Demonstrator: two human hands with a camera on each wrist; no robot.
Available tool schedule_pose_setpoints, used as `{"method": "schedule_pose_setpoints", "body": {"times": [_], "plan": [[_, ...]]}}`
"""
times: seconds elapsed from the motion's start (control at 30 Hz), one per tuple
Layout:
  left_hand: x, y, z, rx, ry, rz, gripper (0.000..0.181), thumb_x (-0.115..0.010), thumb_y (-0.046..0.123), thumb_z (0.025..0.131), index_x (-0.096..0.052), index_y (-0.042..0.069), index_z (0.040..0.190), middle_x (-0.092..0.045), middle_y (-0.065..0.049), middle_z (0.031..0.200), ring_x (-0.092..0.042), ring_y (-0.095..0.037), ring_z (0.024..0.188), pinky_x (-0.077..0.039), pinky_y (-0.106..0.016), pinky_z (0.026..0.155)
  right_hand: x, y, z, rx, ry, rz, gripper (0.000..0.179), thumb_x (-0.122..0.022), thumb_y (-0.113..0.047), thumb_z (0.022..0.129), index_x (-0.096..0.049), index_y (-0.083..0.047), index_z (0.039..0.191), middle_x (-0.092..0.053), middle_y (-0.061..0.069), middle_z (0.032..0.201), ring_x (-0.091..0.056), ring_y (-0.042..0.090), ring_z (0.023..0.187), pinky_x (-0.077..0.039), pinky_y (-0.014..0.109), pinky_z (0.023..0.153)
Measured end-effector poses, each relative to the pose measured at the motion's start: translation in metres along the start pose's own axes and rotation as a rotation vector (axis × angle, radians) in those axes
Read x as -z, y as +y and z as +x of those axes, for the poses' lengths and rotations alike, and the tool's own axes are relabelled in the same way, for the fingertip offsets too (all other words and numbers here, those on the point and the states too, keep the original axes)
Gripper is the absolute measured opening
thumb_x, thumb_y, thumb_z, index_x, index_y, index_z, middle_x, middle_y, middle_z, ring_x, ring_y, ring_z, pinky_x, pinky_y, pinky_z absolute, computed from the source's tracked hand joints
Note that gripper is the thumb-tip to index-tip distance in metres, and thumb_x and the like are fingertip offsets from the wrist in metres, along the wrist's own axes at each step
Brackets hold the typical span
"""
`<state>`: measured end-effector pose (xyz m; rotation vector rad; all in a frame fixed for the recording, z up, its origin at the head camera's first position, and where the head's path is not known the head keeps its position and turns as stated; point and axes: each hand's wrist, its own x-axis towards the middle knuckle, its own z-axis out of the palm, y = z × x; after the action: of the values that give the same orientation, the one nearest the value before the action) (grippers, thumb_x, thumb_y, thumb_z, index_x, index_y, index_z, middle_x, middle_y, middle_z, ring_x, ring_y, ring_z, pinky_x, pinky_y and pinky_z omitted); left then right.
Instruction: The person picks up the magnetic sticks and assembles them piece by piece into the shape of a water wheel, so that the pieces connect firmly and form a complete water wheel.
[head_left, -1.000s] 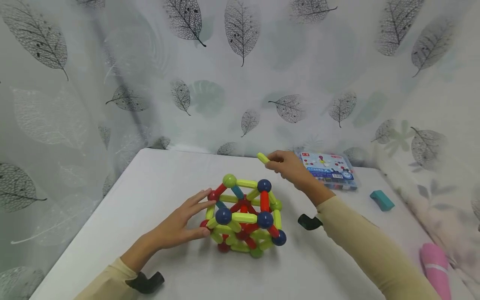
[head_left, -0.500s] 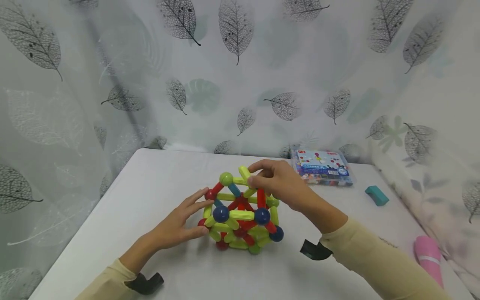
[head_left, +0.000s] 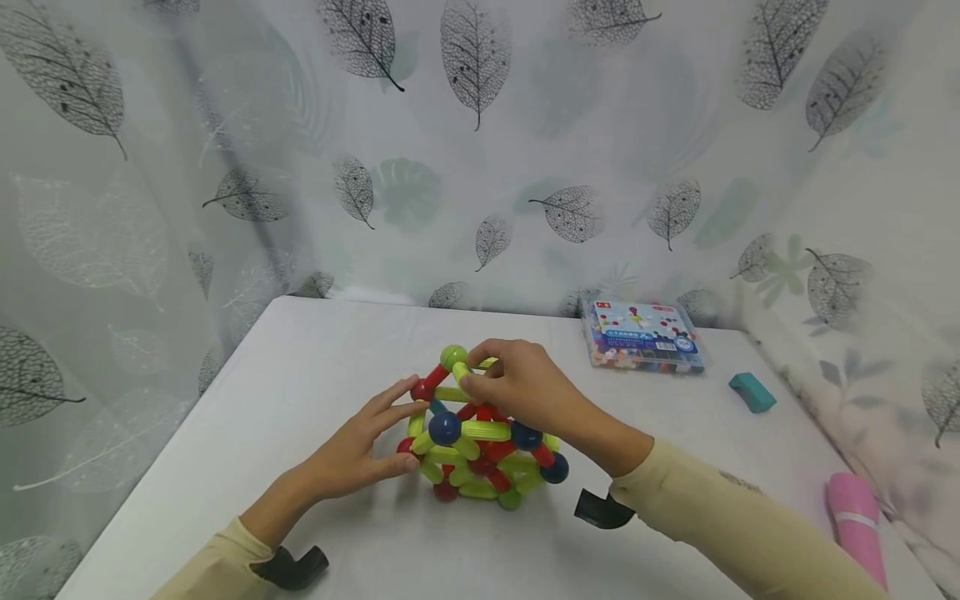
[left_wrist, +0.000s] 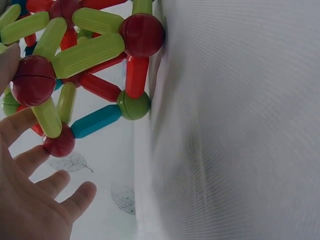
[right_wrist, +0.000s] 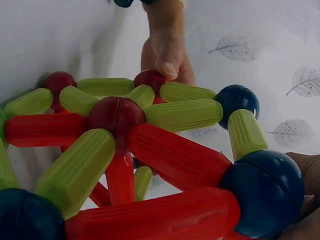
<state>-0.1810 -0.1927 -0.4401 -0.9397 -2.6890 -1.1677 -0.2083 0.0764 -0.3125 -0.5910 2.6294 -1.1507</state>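
A structure of magnetic balls and rods (head_left: 482, 430) stands on the white table, in red, yellow-green, dark blue and teal. My left hand (head_left: 352, 454) touches the red balls on its left side with fairly straight fingers. In the left wrist view that hand (left_wrist: 32, 185) lies beside a red ball (left_wrist: 60, 141), its outer fingers spread. My right hand (head_left: 525, 385) is over the top of the structure, pinching a yellow-green magnetic rod (head_left: 461, 372) near the green ball (head_left: 453, 357). The hand covers part of the top. In the right wrist view, a dark blue ball (right_wrist: 263, 194) partly hides the right fingers.
A clear box with a printed label (head_left: 645, 335) lies at the back right of the table (head_left: 337, 333). A teal block (head_left: 752, 392) and a pink roll with a pale band (head_left: 855, 521) lie along the right side. Leaf-patterned curtain (head_left: 480, 167) hangs behind.
My right hand has come left and down from beyond the structure, bringing the yellow-green magnetic rod to the green ball on top. The left hand has stayed in place on the structure.
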Motion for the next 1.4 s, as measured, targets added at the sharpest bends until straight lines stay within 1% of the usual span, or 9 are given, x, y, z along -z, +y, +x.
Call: {"method": "schedule_pose_setpoints", "body": {"times": [0.13, 0.43, 0.67, 0.73, 0.83, 0.97, 1.1, 1.2, 1.4], "plan": [[0.000, 0.000, 0.000, -0.001, 0.001, -0.006, 0.066, -0.077, 0.038, 0.089, -0.054, 0.019, 0.148, -0.027, -0.001, 0.168, -0.028, -0.034, 0.152, -0.041, -0.068, 0.107, -0.002, -0.003, 0.004, 0.024, -0.029, -0.008, 0.027, -0.069, -0.029, 0.095, -0.068, -0.017, 0.119, -0.077, 0.001, 0.100, -0.074, 0.016, 0.091, -0.063, 0.034, 0.075], [0.002, 0.000, 0.001, -0.009, -0.005, 0.000, 0.065, -0.077, 0.039, 0.089, -0.054, 0.023, 0.148, -0.027, -0.002, 0.167, -0.026, -0.034, 0.153, -0.038, -0.068, 0.109, -0.004, -0.007, 0.008, 0.105, -0.149, -0.064, 0.020, -0.064, -0.027, 0.098, -0.071, -0.017, 0.114, -0.078, -0.001, 0.093, -0.075, 0.014, 0.089, -0.061, 0.030, 0.076], [0.000, 0.010, 0.006, 0.058, 0.049, -0.005, 0.064, -0.077, 0.043, 0.087, -0.055, 0.021, 0.142, -0.033, -0.004, 0.165, -0.023, -0.035, 0.154, -0.033, -0.070, 0.111, -0.002, -0.007, 0.007, 0.145, -0.219, -0.074, 0.026, -0.060, -0.024, 0.100, -0.069, -0.011, 0.120, -0.076, 0.002, 0.094, -0.072, 0.019, 0.086, -0.059, 0.028, 0.069], [-0.002, 0.014, 0.008, 0.084, 0.076, -0.017, 0.065, -0.077, 0.045, 0.086, -0.054, 0.021, 0.141, -0.035, -0.005, 0.164, -0.024, -0.035, 0.154, -0.032, -0.070, 0.112, -0.001, -0.006, 0.007, 0.154, -0.220, -0.083, 0.025, -0.059, -0.024, 0.100, -0.069, -0.013, 0.120, -0.076, -0.002, 0.092, -0.071, 0.017, 0.085, -0.058, 0.028, 0.069], [-0.002, 0.019, 0.012, 0.102, 0.096, -0.019, 0.076, -0.075, 0.048, 0.086, -0.046, 0.018, 0.149, -0.036, -0.008, 0.163, -0.027, -0.036, 0.153, -0.033, -0.069, 0.112, 0.000, -0.004, 0.006, 0.171, -0.218, -0.084, 0.022, -0.058, -0.023, 0.099, -0.069, -0.016, 0.117, -0.075, -0.006, 0.089, -0.069, 0.014, 0.079, -0.057, 0.030, 0.067], [-0.001, 0.021, 0.015, 0.088, 0.071, -0.018, 0.089, -0.073, 0.047, 0.087, -0.032, 0.014, 0.160, -0.042, -0.009, 0.160, -0.036, -0.035, 0.149, -0.036, -0.065, 0.112, 0.001, -0.004, 0.006, 0.190, -0.217, -0.078, 0.021, -0.057, -0.022, 0.098, -0.069, -0.018, 0.115, -0.074, -0.008, 0.087, -0.067, 0.011, 0.076, -0.057, 0.029, 0.065], [0.001, 0.021, 0.017, 0.076, 0.039, -0.034, 0.088, -0.072, 0.045, 0.089, -0.031, 0.012, 0.160, -0.046, -0.008, 0.157, -0.042, -0.033, 0.145, -0.038, -0.063, 0.112, 0.002, -0.003, 0.007, 0.210, -0.220, -0.091, 0.027, -0.056, -0.022, 0.099, -0.069, -0.015, 0.122, -0.075, -0.004, 0.094, -0.070, 0.009, 0.080, -0.058, 0.026, 0.069], [0.001, 0.019, 0.018, 0.072, 0.035, -0.048, 0.085, -0.071, 0.043, 0.090, -0.032, 0.013, 0.160, -0.047, -0.007, 0.157, -0.042, -0.033, 0.145, -0.038, -0.063, 0.112, 0.003, -0.003, 0.007, 0.226, -0.218, -0.103, 0.029, -0.056, -0.022, 0.099, -0.070, -0.014, 0.124, -0.074, -0.001, 0.099, -0.071, 0.015, 0.085, -0.059, 0.025, 0.071], [0.001, 0.017, 0.017, 0.053, 0.042, -0.040, 0.082, -0.072, 0.040, 0.092, -0.033, 0.014, 0.160, -0.046, -0.007, 0.158, -0.041, -0.033, 0.146, -0.038, -0.061, 0.113, 0.006, -0.002, 0.006, 0.237, -0.177, -0.131, 0.028, -0.056, -0.022, 0.099, -0.073, -0.016, 0.121, -0.073, -0.003, 0.095, -0.066, 0.016, 0.080, -0.057, 0.026, 0.068]]}}
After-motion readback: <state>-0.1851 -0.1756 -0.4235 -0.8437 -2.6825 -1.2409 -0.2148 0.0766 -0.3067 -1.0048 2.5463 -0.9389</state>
